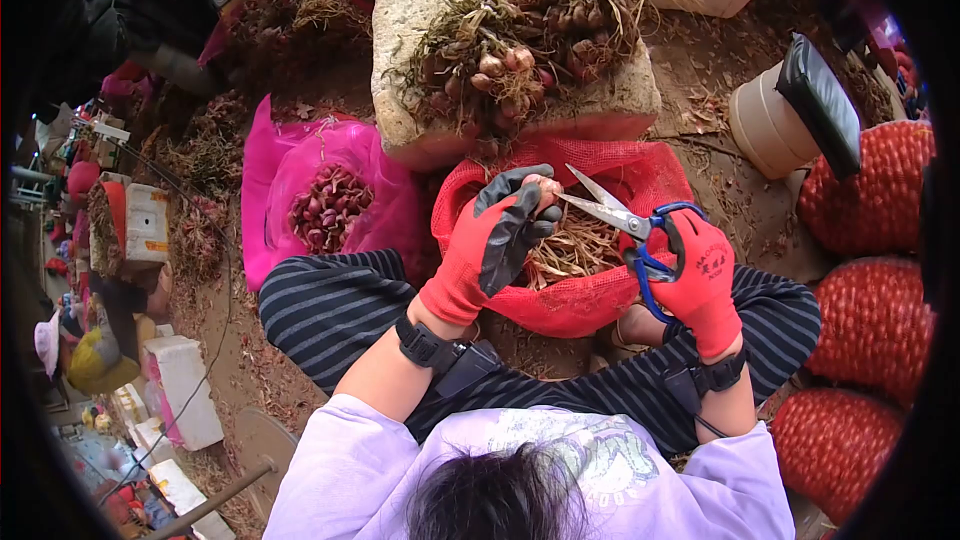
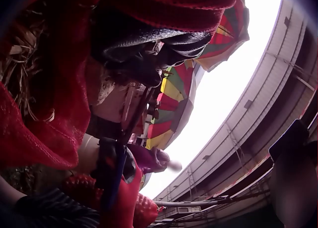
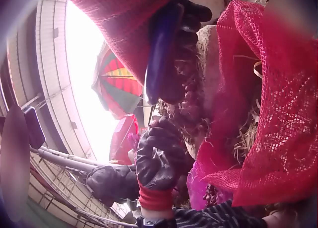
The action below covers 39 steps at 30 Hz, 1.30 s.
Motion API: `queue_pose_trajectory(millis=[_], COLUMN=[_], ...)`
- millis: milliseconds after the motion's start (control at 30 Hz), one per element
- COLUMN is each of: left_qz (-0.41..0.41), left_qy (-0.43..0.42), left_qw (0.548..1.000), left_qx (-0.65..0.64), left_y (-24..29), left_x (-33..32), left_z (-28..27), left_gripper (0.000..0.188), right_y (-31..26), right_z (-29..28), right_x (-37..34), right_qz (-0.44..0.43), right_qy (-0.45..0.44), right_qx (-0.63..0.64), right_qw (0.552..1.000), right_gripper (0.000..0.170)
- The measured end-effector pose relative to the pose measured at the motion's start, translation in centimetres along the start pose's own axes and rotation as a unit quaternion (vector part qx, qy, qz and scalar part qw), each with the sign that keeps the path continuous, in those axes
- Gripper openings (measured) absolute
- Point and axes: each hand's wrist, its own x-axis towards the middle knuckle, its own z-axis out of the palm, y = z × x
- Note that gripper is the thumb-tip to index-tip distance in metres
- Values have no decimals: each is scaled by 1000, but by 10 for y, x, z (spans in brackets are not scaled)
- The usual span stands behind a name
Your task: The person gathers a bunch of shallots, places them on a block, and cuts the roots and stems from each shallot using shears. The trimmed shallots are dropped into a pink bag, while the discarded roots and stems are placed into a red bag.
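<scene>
My left hand (image 1: 500, 240), in a red glove with dark grey coated fingers, pinches a pinkish shallot (image 1: 543, 192) over a red mesh bag. Scissors (image 1: 605, 208) with blue handles are gripped by my gloved right hand (image 1: 703, 270). Their blades stand apart, and the lower blade's tip is right at the shallot. Dry cut stalks (image 1: 570, 245) lie inside the red mesh bag (image 1: 590, 312) below both hands. In the right wrist view, a blue scissor handle (image 3: 164, 49) shows beside dark glove fingers; the left hand (image 3: 161, 158) is curled beyond it.
A foam block (image 1: 425, 15) ahead bears a heap of shallots with dry leaves (image 1: 580, 15). Left of the red bag, a pink bag (image 1: 262, 210) holds loose shallots (image 1: 330, 208). Full red mesh sacks (image 1: 860, 315) line the right side, near a white bucket (image 1: 760, 120).
</scene>
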Motion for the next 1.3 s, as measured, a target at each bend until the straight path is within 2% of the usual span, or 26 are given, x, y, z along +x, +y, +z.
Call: queue_pose_trajectory(millis=[433, 533, 600, 733, 800, 867, 900, 967, 1067, 1100, 1200, 1300], left_qz=[-11, -14, -57, -53, -21, 31, 13, -24, 1, 3, 60, 42], left_qy=[6, -8, -12, -10, -50, -90, -66, -18, 20, 1, -40, -9], left_qw=[999, 999, 991, 992, 986, 983, 991, 999, 999, 1000, 996, 998], left_qx=[30, 52, 123, 110, 156, 157, 117, 36, -32, -2, 55, 49], left_y=[1, -3, -7, -6, -9, -20, -18, -12, -9, -6, -9, -7], left_x=[0, 3, -1, -6, -4, 0, -1, -4, 1, 1, 1, 0], left_z=[2, 1, 10, 21, 15, 2, 6, 15, 10, 8, 0, 5], left_gripper=[27, 26, 28, 33, 37, 38, 37, 37, 33, 34, 33, 33], right_y=[-1, -2, -2, -2, -6, -6, -6, -3, -2, -2, 0, 1], right_z=[3, 4, 6, 10, 7, 7, 8, 9, 10, 11, 13, 15], right_x=[0, 0, 2, 3, 5, 5, 5, 2, 2, 2, -1, -2], right_qz=[8, 16, 17, 107, 167, 143, 131, 93, 29, 7, 11, 14], right_qy=[7, 4, 9, 0, -22, -8, -2, 0, 28, 42, 24, 20], right_qx=[11, 18, 20, 126, 216, 229, 236, 157, 80, 60, 40, 37], right_qw=[1000, 1000, 1000, 986, 962, 963, 963, 983, 996, 997, 999, 999], right_gripper=[42, 41, 41, 37, 36, 34, 33, 33, 34, 35, 39, 40])
